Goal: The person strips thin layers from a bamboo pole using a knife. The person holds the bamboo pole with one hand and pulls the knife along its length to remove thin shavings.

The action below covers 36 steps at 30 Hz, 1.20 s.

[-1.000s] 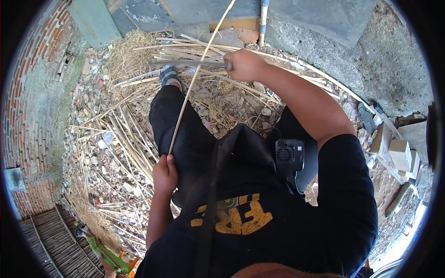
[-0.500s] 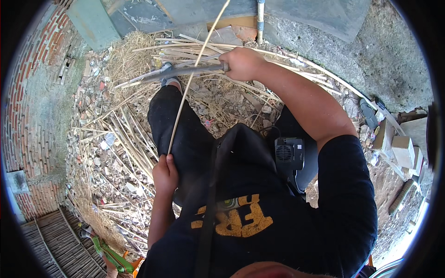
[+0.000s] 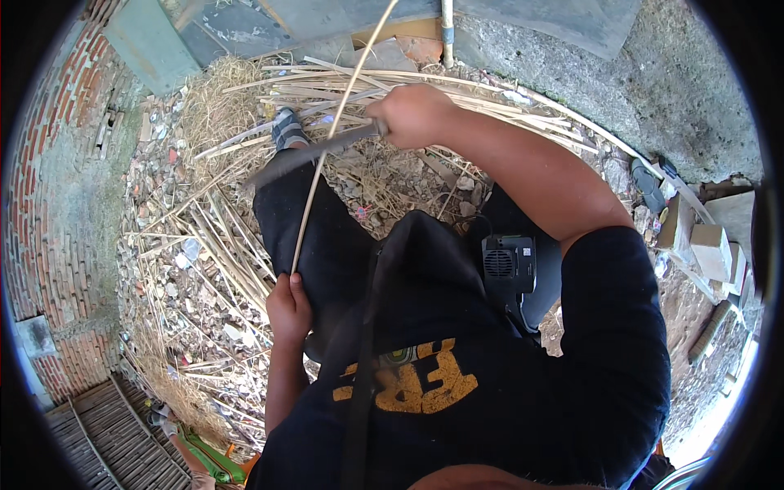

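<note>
My left hand (image 3: 289, 310), low beside my left thigh, is closed around the near end of a long, thin bamboo strip (image 3: 307, 208), thumb uppermost. The strip slants up and slightly right, past my left leg, and runs out of view at the top. My right hand (image 3: 415, 117), farther forward, is wrapped around the handle of a long knife (image 3: 282, 167). Its dark blade points left and toward me, crossing the strip about midway; I cannot tell whether they touch.

Below are my black trousers (image 3: 286, 214) and a strapped grey shoe (image 3: 287, 128) on my left foot. A black device with a round grille (image 3: 500, 263) sits by my right thigh. My dark T-shirt (image 3: 506, 384) has yellow lettering.

Around me, more split bamboo strips (image 3: 233, 249) lie on stony rubble, with a heap of dry shavings (image 3: 219, 98) ahead to the left. A worn brick wall (image 3: 61, 245) curves along the left; a rough grey wall (image 3: 694, 106) stands ahead to the right. At lower left, part of another person in green (image 3: 211, 459) shows.
</note>
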### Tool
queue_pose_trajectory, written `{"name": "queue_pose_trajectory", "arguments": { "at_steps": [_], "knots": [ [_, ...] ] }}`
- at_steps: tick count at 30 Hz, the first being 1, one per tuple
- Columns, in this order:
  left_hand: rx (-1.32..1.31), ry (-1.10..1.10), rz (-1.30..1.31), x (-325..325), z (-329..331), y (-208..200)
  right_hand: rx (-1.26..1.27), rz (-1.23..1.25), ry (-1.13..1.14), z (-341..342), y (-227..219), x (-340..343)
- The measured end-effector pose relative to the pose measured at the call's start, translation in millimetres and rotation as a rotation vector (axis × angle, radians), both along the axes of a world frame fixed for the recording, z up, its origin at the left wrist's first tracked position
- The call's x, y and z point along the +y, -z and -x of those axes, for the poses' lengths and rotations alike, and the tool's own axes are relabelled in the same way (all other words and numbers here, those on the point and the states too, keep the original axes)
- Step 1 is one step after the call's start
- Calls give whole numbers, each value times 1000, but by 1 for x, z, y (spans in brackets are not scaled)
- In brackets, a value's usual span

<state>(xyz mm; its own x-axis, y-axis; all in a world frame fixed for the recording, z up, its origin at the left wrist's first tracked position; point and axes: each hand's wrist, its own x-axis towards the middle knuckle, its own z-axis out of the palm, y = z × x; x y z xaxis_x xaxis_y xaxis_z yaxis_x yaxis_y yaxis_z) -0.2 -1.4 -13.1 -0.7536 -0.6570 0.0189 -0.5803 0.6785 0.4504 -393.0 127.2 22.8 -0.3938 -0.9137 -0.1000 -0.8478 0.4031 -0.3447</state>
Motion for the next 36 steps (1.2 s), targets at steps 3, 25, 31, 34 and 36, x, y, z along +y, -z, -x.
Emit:
{"name": "queue_pose_trajectory", "arguments": {
  "at_steps": [3,25,31,34,36],
  "knots": [
    [4,1,9,3,4,0,-15,216,22,32,38,2],
    [-21,46,22,0,6,-7,-46,4,36,6,25,-8],
    [-1,59,11,-1,8,-8,-95,117,242,24,34,-3],
    [16,39,-65,-3,5,-6,20,87,38,-8,15,1],
    [24,50,-123,-6,3,-4,58,126,9,-6,18,1]
  ]
}}
